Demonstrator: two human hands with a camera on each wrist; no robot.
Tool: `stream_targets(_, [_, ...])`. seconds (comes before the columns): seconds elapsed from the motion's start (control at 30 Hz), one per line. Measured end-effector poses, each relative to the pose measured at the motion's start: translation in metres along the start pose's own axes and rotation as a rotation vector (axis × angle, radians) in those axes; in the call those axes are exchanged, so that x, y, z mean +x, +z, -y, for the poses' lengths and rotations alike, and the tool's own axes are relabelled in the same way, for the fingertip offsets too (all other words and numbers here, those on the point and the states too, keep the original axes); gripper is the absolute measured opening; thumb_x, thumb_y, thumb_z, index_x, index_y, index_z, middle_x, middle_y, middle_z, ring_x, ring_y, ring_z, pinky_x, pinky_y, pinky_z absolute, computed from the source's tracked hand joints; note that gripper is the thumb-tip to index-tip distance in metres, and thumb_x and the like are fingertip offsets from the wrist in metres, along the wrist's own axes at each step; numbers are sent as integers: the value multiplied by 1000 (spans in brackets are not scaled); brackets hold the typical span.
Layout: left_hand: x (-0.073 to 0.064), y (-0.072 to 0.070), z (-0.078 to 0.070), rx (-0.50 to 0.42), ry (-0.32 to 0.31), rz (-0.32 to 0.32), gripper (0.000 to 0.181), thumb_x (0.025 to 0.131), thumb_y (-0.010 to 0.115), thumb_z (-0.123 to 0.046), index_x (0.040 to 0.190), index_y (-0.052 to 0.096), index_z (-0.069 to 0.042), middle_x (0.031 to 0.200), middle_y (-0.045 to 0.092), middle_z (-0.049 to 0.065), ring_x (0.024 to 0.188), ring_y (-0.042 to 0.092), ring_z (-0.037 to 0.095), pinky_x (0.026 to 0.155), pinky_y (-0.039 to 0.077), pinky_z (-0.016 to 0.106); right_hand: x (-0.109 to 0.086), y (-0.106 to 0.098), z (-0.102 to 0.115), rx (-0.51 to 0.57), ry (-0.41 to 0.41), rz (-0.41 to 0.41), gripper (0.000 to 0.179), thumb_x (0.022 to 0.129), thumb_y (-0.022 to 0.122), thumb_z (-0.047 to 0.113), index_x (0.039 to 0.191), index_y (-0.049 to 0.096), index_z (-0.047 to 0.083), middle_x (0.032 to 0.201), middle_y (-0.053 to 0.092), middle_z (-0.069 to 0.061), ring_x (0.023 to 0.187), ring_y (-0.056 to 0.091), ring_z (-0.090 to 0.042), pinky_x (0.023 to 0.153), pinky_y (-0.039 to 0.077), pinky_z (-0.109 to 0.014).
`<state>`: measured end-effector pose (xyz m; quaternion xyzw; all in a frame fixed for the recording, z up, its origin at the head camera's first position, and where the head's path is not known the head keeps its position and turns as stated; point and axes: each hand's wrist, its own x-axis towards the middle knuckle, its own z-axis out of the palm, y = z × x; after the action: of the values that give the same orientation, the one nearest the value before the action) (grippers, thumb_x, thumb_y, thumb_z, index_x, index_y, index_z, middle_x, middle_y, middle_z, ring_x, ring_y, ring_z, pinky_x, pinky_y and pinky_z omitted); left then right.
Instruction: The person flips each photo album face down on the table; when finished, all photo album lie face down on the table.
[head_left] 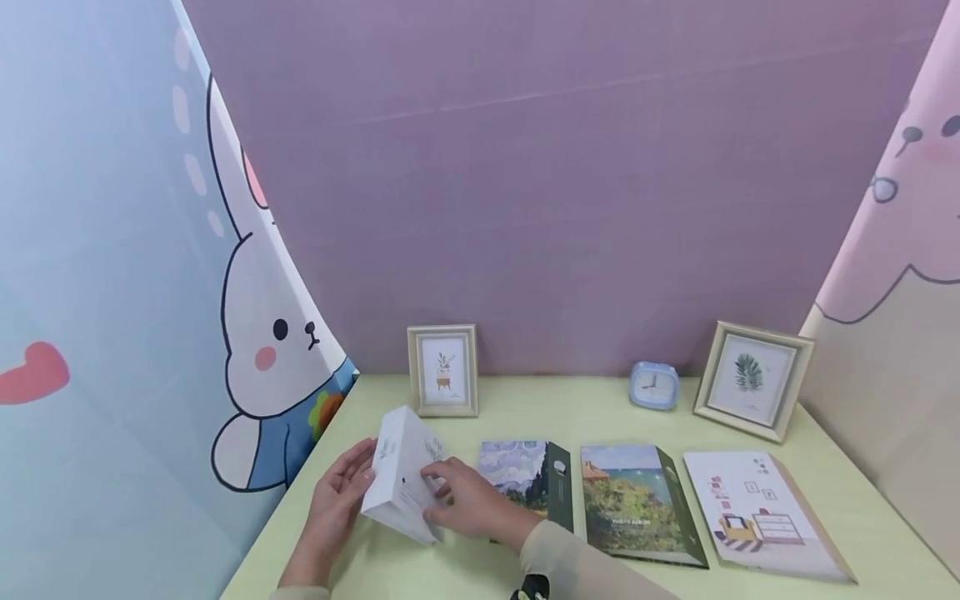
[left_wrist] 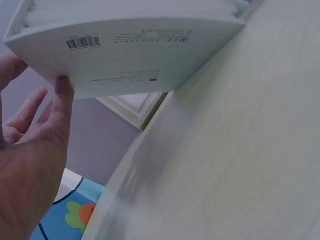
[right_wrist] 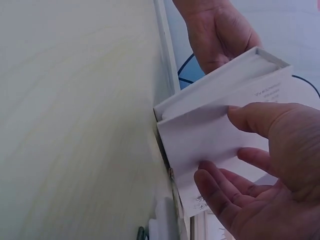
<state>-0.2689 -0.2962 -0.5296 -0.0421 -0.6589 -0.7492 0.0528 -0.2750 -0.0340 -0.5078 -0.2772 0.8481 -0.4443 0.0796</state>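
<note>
A thick white photo album (head_left: pixel 405 479) stands tilted on edge over the table's left part, its printed front cover turned to the right. My left hand (head_left: pixel 333 504) is at its spine side. In the left wrist view, two digits of the left hand (left_wrist: pixel 35 145) touch the album's edge and the barcode-printed cover (left_wrist: pixel 120 57). On the album's other side is my right hand (head_left: pixel 472 500). In the right wrist view, the right hand (right_wrist: pixel 270 165) has its thumb and fingers spread against the white cover (right_wrist: pixel 200 135), not wrapped round it.
Two painted-cover albums (head_left: pixel 521 483) (head_left: pixel 637 504) and a white illustrated album (head_left: pixel 761 512) lie in a row at right. Behind are a plant-picture frame (head_left: pixel 444 371), a blue alarm clock (head_left: pixel 654 386) and a leaf-picture frame (head_left: pixel 752 379). Fabric walls (head_left: pixel 562 192) enclose the pale table (head_left: pixel 547 396).
</note>
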Motion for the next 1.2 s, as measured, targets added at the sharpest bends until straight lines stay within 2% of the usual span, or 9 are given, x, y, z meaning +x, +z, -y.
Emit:
stream_targets(0.23, [-3, 5, -1, -37, -21, 23, 57, 106, 64, -24, 158, 43, -16, 164, 42, 7, 135, 56, 8, 104, 54, 33, 1, 0, 3, 52, -20, -14, 61, 91, 84, 19, 145, 57, 15, 134, 60, -1, 106, 69, -18, 78, 59, -22])
stream_targets(0.4, [-2, 6, 1, -51, -29, 62, 55, 109, 59, -23, 160, 40, -14, 166, 39, 7, 136, 55, 7, 105, 53, 34, 0, -1, 3, 120, -17, -6, 60, 92, 83, 17, 145, 56, 15, 134, 60, -5, 106, 69, -23, 78, 59, -22])
stream_targets(0.53, [-2, 6, 1, -50, -6, 91, 55, 111, 55, -23, 162, 38, -13, 167, 38, 7, 137, 54, 6, 105, 53, 33, 2, -2, 4, 180, -19, 0, 58, 93, 82, 15, 144, 55, 15, 135, 59, -5, 106, 68, -24, 78, 60, -23])
stream_targets(0.73, [-4, 7, 1, -52, 17, 162, 54, 113, 50, -23, 164, 34, -12, 168, 36, 7, 140, 51, 8, 106, 52, 32, 3, -1, 5, 239, -17, 2, 57, 94, 81, 14, 145, 53, 14, 138, 57, -4, 103, 68, -16, 79, 60, -23])
stream_targets(0.8, [-5, 7, 1, -49, 17, 156, 54, 112, 51, -24, 163, 36, -12, 168, 36, 6, 140, 51, 8, 106, 53, 32, 3, 0, 5, 247, -17, 1, 58, 95, 80, 15, 146, 53, 15, 139, 57, -4, 103, 68, -15, 79, 60, -23])
stream_targets(0.97, [-4, 9, 2, -19, 4, 129, 53, 112, 53, -27, 162, 40, -16, 166, 39, 4, 138, 53, 9, 105, 54, 33, 4, 0, 2, 265, -28, -8, 61, 95, 80, 17, 149, 51, 19, 142, 57, -1, 109, 68, -21, 81, 60, -23])
stream_targets(1.2, [-4, 12, 3, 30, 13, 127, 50, 113, 50, -27, 161, 41, -16, 164, 41, 5, 138, 53, 9, 106, 53, 32, 6, -4, 0, 296, -52, -25, 63, 95, 80, 19, 150, 51, 24, 143, 56, 4, 114, 67, -26, 83, 59, -22])
